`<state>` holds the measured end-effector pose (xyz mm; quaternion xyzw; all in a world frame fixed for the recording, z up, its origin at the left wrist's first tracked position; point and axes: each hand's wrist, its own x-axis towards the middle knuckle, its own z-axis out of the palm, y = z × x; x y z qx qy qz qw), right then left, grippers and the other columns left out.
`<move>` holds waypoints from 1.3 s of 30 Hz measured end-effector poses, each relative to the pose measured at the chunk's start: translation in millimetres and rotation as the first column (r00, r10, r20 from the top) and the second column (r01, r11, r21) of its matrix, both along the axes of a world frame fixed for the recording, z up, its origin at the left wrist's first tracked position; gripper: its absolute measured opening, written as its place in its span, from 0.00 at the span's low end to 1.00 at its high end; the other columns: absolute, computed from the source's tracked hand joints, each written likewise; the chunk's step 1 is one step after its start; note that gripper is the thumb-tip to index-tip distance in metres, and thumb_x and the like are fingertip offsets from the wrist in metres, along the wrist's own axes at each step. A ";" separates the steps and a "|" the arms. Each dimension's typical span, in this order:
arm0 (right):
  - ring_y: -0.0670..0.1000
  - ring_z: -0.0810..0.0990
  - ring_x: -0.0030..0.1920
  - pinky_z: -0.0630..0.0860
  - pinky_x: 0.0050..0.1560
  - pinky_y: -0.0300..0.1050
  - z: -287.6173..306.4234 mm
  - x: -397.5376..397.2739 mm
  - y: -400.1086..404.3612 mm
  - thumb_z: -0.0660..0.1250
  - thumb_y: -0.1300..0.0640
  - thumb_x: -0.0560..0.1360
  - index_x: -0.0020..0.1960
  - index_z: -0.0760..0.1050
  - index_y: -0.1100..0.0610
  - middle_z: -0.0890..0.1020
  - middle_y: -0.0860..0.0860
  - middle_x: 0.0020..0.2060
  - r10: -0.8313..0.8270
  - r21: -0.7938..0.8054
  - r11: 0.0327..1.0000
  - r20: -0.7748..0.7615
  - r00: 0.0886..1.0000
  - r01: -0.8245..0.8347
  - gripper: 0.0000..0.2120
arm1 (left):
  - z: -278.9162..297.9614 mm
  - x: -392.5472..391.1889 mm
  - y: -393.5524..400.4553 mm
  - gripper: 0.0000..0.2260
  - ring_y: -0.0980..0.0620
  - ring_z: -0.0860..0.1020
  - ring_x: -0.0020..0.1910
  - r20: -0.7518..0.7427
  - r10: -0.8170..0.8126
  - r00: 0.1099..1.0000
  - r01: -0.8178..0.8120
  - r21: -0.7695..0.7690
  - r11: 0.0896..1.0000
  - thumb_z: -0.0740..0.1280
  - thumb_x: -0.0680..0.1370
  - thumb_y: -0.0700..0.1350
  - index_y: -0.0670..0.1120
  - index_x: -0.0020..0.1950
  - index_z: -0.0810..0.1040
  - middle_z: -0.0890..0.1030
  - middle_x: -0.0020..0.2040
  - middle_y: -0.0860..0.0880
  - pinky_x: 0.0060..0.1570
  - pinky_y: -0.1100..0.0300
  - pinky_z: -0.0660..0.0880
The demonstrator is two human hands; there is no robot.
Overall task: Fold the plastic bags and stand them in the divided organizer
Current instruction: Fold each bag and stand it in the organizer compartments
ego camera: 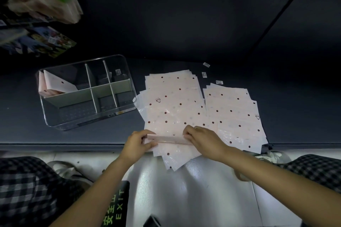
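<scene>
A folded pink bag strip lies across the near end of a pile of pink dotted plastic bags. My left hand pinches the strip's left end and my right hand pinches its right end. A second pile of the same bags lies to the right. The clear divided organizer stands to the left on the dark table, with folded bags leaning in its back left compartment. Its other compartments hold no bags.
The dark table's front edge runs just below my hands, and some bags overhang it. Small white labels lie behind the piles. Coloured packages sit at the far left. My checked trouser legs and a green EXIT floor sign are below.
</scene>
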<state>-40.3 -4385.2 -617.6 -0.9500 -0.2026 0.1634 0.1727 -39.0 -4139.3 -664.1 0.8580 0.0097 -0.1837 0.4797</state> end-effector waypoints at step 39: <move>0.52 0.70 0.47 0.65 0.44 0.43 -7.0 81.9 34.1 0.61 0.58 0.78 0.51 0.67 0.56 0.74 0.54 0.50 -0.214 -0.116 0.976 -0.373 0.903 0.183 0.03 | -3.4 -23.9 -36.3 0.09 0.49 0.70 0.63 0.363 -0.086 0.928 0.036 0.142 0.989 0.64 0.78 0.46 0.47 0.57 0.79 0.76 0.60 0.48 0.63 0.59 0.66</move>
